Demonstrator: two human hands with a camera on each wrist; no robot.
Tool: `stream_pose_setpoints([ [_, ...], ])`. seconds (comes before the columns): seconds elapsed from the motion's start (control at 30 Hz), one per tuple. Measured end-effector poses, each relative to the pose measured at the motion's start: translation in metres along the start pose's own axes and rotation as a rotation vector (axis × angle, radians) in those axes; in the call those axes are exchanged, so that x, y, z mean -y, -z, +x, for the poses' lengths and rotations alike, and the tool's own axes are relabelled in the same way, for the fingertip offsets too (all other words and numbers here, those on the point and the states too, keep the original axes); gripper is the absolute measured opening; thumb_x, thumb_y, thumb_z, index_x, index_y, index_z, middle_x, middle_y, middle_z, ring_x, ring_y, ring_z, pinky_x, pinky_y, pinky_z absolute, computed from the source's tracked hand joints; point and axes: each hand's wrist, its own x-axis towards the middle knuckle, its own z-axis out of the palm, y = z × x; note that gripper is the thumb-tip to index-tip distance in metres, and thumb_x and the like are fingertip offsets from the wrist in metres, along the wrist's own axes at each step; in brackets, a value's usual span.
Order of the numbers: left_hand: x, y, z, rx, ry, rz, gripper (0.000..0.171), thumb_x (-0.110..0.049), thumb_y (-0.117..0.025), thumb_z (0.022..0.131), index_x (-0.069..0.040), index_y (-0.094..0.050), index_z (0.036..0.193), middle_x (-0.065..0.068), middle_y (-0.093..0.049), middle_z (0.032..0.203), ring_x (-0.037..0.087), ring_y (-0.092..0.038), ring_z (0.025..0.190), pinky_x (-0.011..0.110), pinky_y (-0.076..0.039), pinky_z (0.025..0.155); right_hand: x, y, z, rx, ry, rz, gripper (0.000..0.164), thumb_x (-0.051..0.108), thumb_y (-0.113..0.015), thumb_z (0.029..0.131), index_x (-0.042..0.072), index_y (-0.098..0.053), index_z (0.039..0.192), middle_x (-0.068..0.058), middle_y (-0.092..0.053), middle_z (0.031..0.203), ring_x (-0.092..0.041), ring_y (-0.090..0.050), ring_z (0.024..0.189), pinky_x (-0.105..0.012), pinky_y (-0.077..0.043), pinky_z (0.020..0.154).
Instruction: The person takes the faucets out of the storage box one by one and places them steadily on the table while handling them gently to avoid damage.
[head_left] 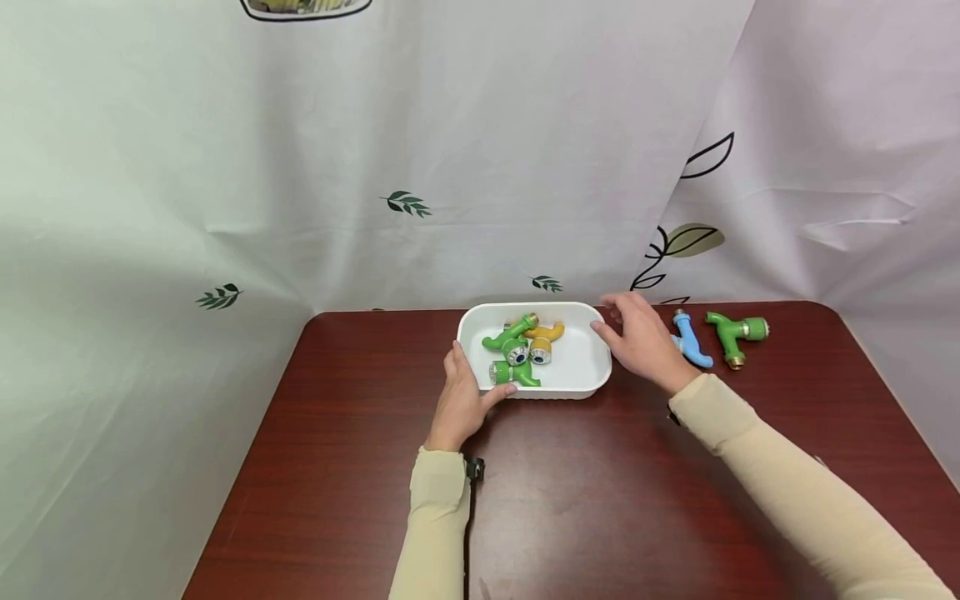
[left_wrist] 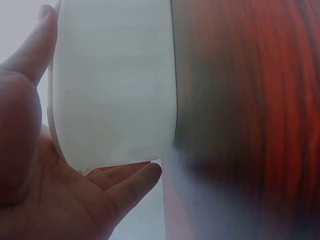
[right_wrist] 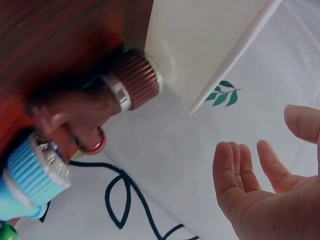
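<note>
A white plastic basin [head_left: 577, 367] holds several plastic taps: green ones, among them an upper green tap [head_left: 513, 340] and a lower green tap [head_left: 517, 373], and a yellow tap [head_left: 551, 332]. My left hand [head_left: 461, 400] holds the basin's left front corner, thumb at the front rim, fingers along the end wall; the left wrist view shows the basin's outer wall [left_wrist: 115, 85]. Beside the right end, my right hand [head_left: 637, 337] has loosely bent fingers and nothing in them. In the right wrist view that hand [right_wrist: 270, 185] is apart from the basin [right_wrist: 200, 45].
Right of the basin on the dark red table [head_left: 600, 500] lie a blue tap [head_left: 692, 342] and a green tap [head_left: 731, 337]. A brown tap [right_wrist: 95, 100] shows in the right wrist view, close to the basin. A white patterned curtain [head_left: 487, 167] hangs behind the table.
</note>
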Motion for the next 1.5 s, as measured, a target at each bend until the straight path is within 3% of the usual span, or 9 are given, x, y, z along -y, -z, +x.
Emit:
stream_pose_setpoints([
  [0.17,-0.001,0.000,0.000,0.004,0.003,-0.002,0.124,-0.048,-0.079,0.083,0.005,0.005,0.158,0.022,-0.012,0.160,0.036,-0.050,0.125,0.044,-0.042,0.105,0.006,-0.006,0.002,0.045,-0.008,-0.012,0.039,0.018,-0.068,0.097,-0.003,-0.059,0.129,-0.022,-0.058,0.117,-0.031,-0.052,0.097,-0.046,-0.045,0.082],
  [0.4,-0.001,0.001,0.000,-0.001,0.000,-0.010,0.124,-0.047,-0.080,0.083,0.005,0.004,0.158,0.023,-0.013,0.160,0.036,-0.052,0.122,0.044,-0.044,0.103,0.013,-0.016,0.005,0.093,-0.006,-0.035,0.045,0.015,-0.069,0.096,-0.004,-0.055,0.135,-0.024,-0.055,0.126,-0.038,-0.054,0.114,-0.053,-0.045,0.094],
  [0.63,0.000,0.000,0.000,-0.002,0.002,-0.006,0.123,-0.047,-0.079,0.084,0.006,0.003,0.158,0.023,-0.014,0.160,0.037,-0.053,0.120,0.044,-0.044,0.102,0.015,-0.026,0.009,0.147,0.012,-0.045,0.047,0.014,-0.069,0.096,-0.006,-0.054,0.136,-0.027,-0.054,0.131,-0.039,-0.051,0.121,-0.053,-0.043,0.100],
  [1.0,0.000,0.000,0.001,0.004,0.007,-0.017,0.124,-0.047,-0.080,0.083,0.005,0.005,0.158,0.021,-0.012,0.161,0.036,-0.051,0.123,0.044,-0.043,0.104,0.020,-0.038,0.017,0.297,-0.027,-0.073,0.051,0.014,-0.069,0.096,-0.004,-0.052,0.140,-0.023,-0.051,0.142,-0.037,-0.046,0.133,-0.052,-0.039,0.108],
  [1.5,0.001,0.001,0.001,0.006,0.003,-0.022,0.124,-0.048,-0.080,0.083,0.006,0.004,0.158,0.022,-0.011,0.161,0.036,-0.050,0.126,0.045,-0.042,0.105,0.016,-0.053,0.026,0.381,0.067,-0.146,0.052,0.010,-0.070,0.092,-0.009,-0.053,0.138,-0.025,-0.058,0.136,-0.041,-0.050,0.129,-0.050,-0.037,0.110],
])
